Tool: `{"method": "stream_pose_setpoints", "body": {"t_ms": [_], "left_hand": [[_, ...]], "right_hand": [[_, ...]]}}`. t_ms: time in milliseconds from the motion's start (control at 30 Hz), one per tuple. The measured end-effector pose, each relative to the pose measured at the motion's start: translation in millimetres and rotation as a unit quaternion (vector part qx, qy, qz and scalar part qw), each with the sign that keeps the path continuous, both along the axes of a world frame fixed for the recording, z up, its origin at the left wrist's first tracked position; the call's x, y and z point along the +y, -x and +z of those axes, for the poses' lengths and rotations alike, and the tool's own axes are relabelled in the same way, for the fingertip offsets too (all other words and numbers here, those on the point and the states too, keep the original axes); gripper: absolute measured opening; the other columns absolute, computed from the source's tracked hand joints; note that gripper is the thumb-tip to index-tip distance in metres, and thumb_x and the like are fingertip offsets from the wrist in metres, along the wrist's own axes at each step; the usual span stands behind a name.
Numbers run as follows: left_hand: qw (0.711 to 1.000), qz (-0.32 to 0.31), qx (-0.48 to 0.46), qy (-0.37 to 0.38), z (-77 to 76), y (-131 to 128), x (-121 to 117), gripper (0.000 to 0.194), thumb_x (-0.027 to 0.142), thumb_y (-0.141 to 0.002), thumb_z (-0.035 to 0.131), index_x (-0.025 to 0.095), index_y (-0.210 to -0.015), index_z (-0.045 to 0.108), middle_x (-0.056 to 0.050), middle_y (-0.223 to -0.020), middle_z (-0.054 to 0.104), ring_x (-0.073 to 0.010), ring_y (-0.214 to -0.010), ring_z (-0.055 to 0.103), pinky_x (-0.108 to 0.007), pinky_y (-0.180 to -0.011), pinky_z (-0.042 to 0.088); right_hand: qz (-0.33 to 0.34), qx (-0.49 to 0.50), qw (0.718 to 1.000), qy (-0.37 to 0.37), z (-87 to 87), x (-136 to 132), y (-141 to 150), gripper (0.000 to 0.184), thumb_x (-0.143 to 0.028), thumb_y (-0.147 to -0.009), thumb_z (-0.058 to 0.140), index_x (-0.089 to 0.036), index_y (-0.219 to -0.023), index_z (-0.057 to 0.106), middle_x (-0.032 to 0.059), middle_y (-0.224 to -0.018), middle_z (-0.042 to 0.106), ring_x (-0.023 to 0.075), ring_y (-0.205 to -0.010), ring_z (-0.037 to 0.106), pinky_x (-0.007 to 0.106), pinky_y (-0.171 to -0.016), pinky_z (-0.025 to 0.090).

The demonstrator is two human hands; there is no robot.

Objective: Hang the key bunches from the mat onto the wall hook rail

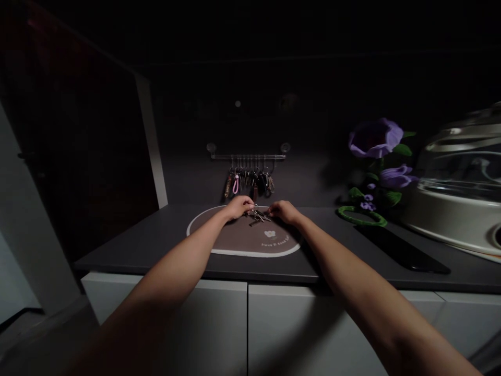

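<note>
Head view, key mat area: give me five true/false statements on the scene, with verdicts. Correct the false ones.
1. The left hand and right hand are both at a bunch of keys lying on a brown oval mat. True.
2. The right hand grips a screwdriver. False: it is at the keys.
3. A metal rail above the mat carries hanging keys and fobs. True.
4. The purple flowers stand left of the mat. False: they stand to its right.
5. A dark flat slab lies on the counter, right of the mat. True.
</note>
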State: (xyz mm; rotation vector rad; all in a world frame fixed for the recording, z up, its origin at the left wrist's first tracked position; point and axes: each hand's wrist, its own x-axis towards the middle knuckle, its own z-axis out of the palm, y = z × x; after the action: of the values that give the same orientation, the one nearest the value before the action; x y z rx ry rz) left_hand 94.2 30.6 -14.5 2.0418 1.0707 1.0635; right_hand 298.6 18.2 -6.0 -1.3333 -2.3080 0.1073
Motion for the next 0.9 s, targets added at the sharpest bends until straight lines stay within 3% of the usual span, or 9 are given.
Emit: {"method": "stream_pose_setpoints", "body": {"t_ms": [200,367,700,900], "left_hand": [[0.997,0.050,-0.050,-0.011,14.8,-4,-10,0.011,0.022,-0.075,0.054,0.012,-0.078,0.059,0.001,-0.063,0.057,-0.0082,-0.058,0.052,-0.020,-0.058,0.041],[0.993,0.073,-0.065,-0.070,34.8,-11,-13,0.015,0.022,-0.076,0.053,0.012,-0.080,0.062,-0.003,-0.071,0.063,-0.0102,-0.064,0.054,-0.023,-0.064,0.042],[0.978,0.135,-0.058,-0.146,88.3,-26,2,0.016,0.017,-0.075,0.055,0.011,-0.084,0.067,-0.007,-0.086,0.068,-0.0139,-0.077,0.059,-0.025,-0.074,0.043],[0.963,0.201,-0.014,-0.177,106.4,-35,19,0.015,0.018,-0.075,0.056,0.013,-0.082,0.068,-0.006,-0.085,0.068,-0.0158,-0.079,0.059,-0.026,-0.073,0.044]], "right_hand": [[0.022,0.024,0.999,0.002,-1.3,0,-3,0.010,-0.014,-0.069,0.060,-0.014,-0.076,0.068,0.0033,-0.077,0.069,0.0142,-0.075,0.062,0.021,-0.072,0.042],[0.020,0.018,1.000,0.000,1.2,-2,-2,0.012,-0.014,-0.069,0.059,-0.014,-0.077,0.068,0.0037,-0.077,0.069,0.0135,-0.074,0.061,0.020,-0.071,0.041],[0.019,0.007,1.000,-0.007,1.9,-1,-3,0.014,-0.015,-0.067,0.062,-0.016,-0.080,0.067,0.0030,-0.079,0.069,0.0133,-0.074,0.060,0.021,-0.069,0.041],[0.024,-0.005,1.000,-0.001,2.1,1,-1,0.012,-0.013,-0.069,0.061,-0.014,-0.079,0.067,0.0049,-0.079,0.069,0.0139,-0.075,0.060,0.020,-0.069,0.040]]}}
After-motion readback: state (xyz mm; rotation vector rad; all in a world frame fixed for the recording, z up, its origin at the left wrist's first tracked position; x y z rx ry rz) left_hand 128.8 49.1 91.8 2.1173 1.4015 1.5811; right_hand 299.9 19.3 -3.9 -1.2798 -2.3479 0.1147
